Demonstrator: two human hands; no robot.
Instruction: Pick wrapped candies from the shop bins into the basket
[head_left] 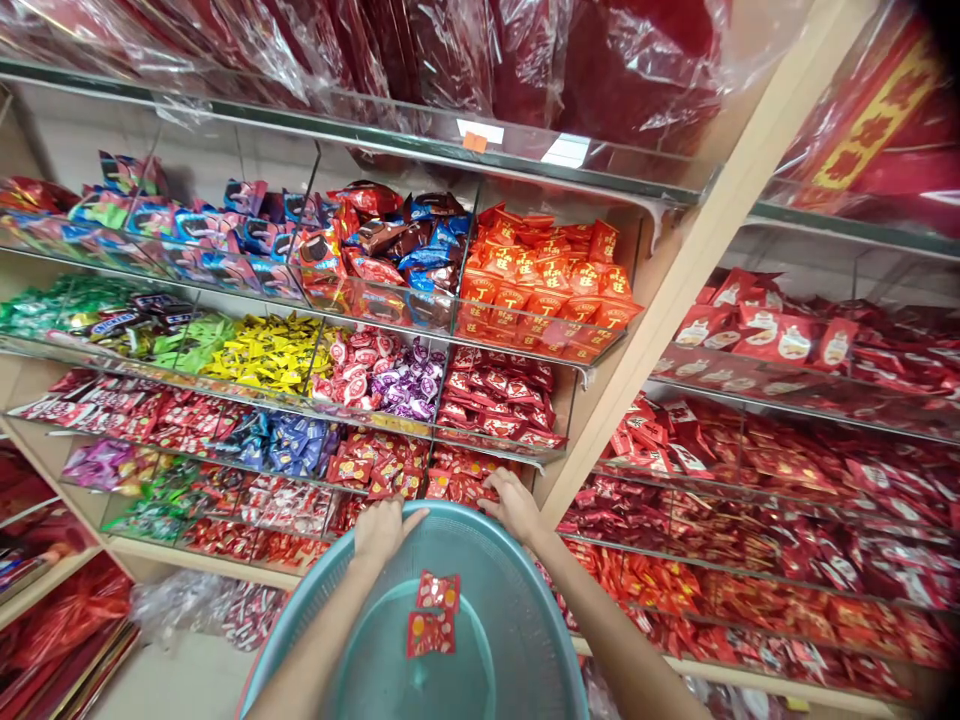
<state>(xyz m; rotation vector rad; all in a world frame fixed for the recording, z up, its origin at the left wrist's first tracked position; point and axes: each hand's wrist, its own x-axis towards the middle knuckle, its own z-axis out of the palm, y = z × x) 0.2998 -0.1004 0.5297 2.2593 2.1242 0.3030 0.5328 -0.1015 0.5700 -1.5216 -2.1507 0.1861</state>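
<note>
Left hand (381,528): fingers curled over the far rim of the basin (517,640), gripping it.
Right hand (512,503): palm down on the red sweets (459,486) in the shelf bin just past the basin rim; fingers bent, whether they pinch any I cannot tell.
Basin: teal, low centre, near edge cut off by the frame.
Packets (433,612): two red ones lying in the basin's bottom, print too small to read.
Shelves (525,452): clear-fronted bins of wrapped sweets; lower rows hidden behind the basin and arms.
Top shelf: red goods in glaring plastic, hard to make out.
</note>
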